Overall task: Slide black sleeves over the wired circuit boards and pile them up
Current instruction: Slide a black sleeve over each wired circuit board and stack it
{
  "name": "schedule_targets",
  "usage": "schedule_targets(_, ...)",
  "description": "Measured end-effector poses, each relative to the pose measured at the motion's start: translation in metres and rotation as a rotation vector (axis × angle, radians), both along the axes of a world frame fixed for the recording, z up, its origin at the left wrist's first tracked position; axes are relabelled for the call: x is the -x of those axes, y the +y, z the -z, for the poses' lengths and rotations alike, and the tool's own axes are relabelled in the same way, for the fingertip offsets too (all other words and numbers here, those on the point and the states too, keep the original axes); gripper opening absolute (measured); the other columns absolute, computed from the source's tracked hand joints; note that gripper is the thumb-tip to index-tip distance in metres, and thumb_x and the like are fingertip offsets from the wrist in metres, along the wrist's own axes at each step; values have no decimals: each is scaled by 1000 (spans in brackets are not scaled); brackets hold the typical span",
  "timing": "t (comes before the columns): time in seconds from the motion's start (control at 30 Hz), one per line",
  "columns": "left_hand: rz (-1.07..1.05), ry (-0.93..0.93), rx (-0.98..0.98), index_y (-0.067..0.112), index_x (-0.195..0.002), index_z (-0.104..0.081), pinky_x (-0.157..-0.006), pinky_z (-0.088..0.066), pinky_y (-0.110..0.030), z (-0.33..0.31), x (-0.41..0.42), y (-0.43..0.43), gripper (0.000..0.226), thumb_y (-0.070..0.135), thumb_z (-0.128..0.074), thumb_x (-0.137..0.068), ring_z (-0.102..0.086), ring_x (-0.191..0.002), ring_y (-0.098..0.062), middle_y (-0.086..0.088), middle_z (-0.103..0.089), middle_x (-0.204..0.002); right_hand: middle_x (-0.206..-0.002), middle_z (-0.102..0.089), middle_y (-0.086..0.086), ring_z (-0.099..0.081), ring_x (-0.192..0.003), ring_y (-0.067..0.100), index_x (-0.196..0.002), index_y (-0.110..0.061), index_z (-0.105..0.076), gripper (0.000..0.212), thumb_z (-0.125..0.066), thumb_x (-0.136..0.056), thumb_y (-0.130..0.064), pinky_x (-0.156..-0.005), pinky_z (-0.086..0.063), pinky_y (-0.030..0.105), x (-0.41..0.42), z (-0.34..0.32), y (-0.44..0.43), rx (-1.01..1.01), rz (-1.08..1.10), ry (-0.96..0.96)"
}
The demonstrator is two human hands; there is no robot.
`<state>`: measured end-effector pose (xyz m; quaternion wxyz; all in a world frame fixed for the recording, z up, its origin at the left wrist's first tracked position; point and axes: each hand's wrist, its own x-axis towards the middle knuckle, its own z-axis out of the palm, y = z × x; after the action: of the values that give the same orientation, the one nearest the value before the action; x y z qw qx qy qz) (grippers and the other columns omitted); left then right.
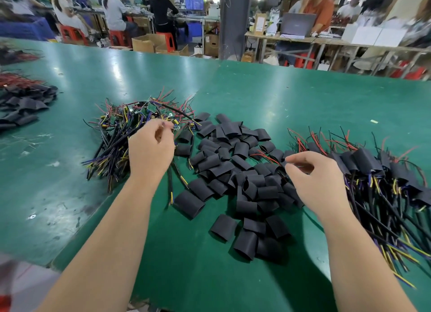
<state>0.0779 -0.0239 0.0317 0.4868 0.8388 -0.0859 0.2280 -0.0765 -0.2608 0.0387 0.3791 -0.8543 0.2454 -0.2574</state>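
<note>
Head view of a glossy green bench (268,90), scuffed and stained at the near left, with a seam running diagonally across it. Three heaps lie side by side. At left are the bare boards (121,129), tangled with black, red, yellow and purple leads. At centre are the loose black sleeves (233,169), flattened short tubes lying in all directions. At right are the sleeved boards (373,169), piled with their leads trailing toward the near edge. The left hand (150,148) hovers over the near right side of the bare boards, fingers curled and thumb close to the fingertips. Blur hides whether it pinches a lead. The right hand (319,181) sits between the sleeves and the sleeved boards, fingers loosely curled and pointing left above the sleeves. Whether it holds anything cannot be told. A small pale scrap (373,121) lies alone on the far right of the bench. At the far left edge are a second sleeve heap (21,106) and red wires (16,79). Behind the bench is a workshop: a grey pillar (229,20), seated workers on red stools (166,40), cardboard boxes (145,43), blue crates (193,1), and a laptop (297,23) on a farther table beside white boxes (373,35).
</note>
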Motion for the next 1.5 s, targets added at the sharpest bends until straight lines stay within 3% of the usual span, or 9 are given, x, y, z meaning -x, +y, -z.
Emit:
schedule_targets(0.13, -15, 150, -365, 29, -74, -72, -83, -48, -36, -7, 0, 13, 31, 27, -42, -66, -61, -73, -28, 8, -64, -62, -83, -68, -12, -59, -79, -3, -87, -23, -69, 14, -63, -86, -11, -75, -42, 24, -2, 2, 1, -27, -4, -17)
schedule_targets(0.27, -122, 86, -691, 28, -109, -69, -88, -40, -41, 4, -15, 15, 31, 19, -53, -85, -56, -104, -33, -5, -66, -108, -84, -68, -11, -59, -78, -3, -88, -22, -69, 13, -63, -86, -11, -75, -42, 24, -3, 4, 0, -30, -4, -5)
schedule_targets(0.4, -240, 101, -888, 23, -111, -66, -84, -34, -39, 18, -23, 14, 23, 32, -59, -91, -60, -99, -31, -5, -66, -104, -82, -68, -11, -60, -78, 0, -88, -22, -69, 13, -62, -86, -11, -70, -41, 21, -4, 6, 0, -31, -18, 5)
schedule_targets(0.7, -370, 27, -838, 19, -99, -70, -85, -30, -41, 25, -33, 13, 21, 35, -67, -86, -53, -99, -33, -7, -61, -100, -82, -68, -11, -60, -79, -2, -88, -23, -69, 12, -63, -87, -13, -68, -41, 14, -6, 10, 1, -13, -48, 16)
schedule_targets(0.83, -332, -72, -595, 23, -90, -70, -83, -24, -40, 14, -27, 8, 12, 33, -66, -87, -52, -96, -30, -3, -65, -93, -76, -69, -11, -64, -73, 2, -85, -22, -70, 12, -63, -86, -12, -63, -42, 12, -7, 11, 2, -41, -42, 0)
schedule_targets(0.97, 134, -172, -102, 17, -87, -61, -84, -47, -36, -4, -3, -8, 6, 15, -67, -86, -67, -79, -20, 4, -70, -79, -76, -71, 6, -60, -52, 9, -89, -8, -70, 13, -61, -86, 1, -49, -42, 15, -10, 9, 9, -563, -179, -94)
schedule_targets(1.07, 449, -124, 3, 24, -80, -55, -70, -49, -23, -16, 21, -24, 20, 9, -67, -84, -67, -66, -6, 7, -70, -74, -95, -72, 13, -65, -66, 14, -107, -3, -64, 34, -72, -75, -12, -53, -47, 18, -10, 5, 17, -1059, -394, -180)
schedule_targets(1.2, 668, -68, 8, 22, -81, -54, -68, -48, -19, -12, 37, -39, 19, 5, -63, -86, -65, -63, -9, 6, -72, -76, -105, -70, 11, -71, -94, 23, -111, -13, -63, 39, -67, -73, -23, -65, -55, 20, -11, 1, 17, -1280, -485, -338)
schedule_targets(1.5, 749, -5, -134, 21, -90, -75, -53, -46, -30, -1, 48, -57, 18, 29, -59, -93, -56, -57, -18, 4, -71, -72, -79, -72, 7, -70, -66, 12, -94, -7, -65, 12, -59, -86, -1, -60, -55, 20, -13, 6, 23, -1087, -371, -343)
